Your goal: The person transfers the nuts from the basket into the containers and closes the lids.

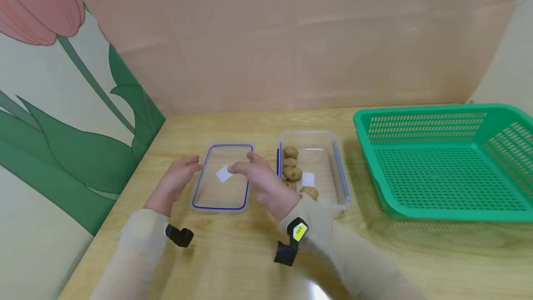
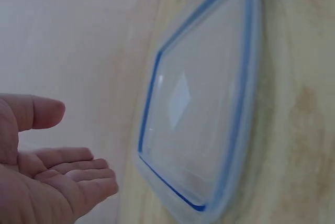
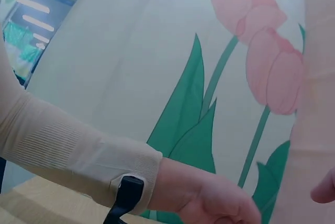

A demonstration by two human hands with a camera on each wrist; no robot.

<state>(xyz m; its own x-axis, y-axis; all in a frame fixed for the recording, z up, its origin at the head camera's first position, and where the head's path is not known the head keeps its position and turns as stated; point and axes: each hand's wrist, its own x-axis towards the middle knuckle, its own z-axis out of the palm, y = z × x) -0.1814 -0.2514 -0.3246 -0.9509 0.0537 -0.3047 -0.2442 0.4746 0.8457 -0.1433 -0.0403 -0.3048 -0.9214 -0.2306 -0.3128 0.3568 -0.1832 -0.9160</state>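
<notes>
My left hand (image 1: 176, 180) hovers at the left edge of a clear lid (image 1: 218, 196) with a blue seal, its fingers loosely bent around nothing. Over the lid's right side reaches my right hand (image 1: 270, 184), likewise holding nothing, its thumb and fingers apart. The lid lies flat on the table, with a white square label (image 1: 224, 174) near its middle. In the left wrist view the left hand (image 2: 57, 177) has its palm facing the lid (image 2: 193, 145). Just right of the right hand stands a clear container (image 1: 326, 161) with several brown, lumpy round pieces (image 1: 293, 173) inside, mostly along its left wall.
A large green plastic basket (image 1: 383, 212) stands at the right of the wooden table (image 1: 216, 253). Behind the table hangs a pinkish cloth (image 1: 291, 50); a tulip-printed panel (image 1: 62, 115) borders the left side. A white label (image 1: 308, 179) shows in the container.
</notes>
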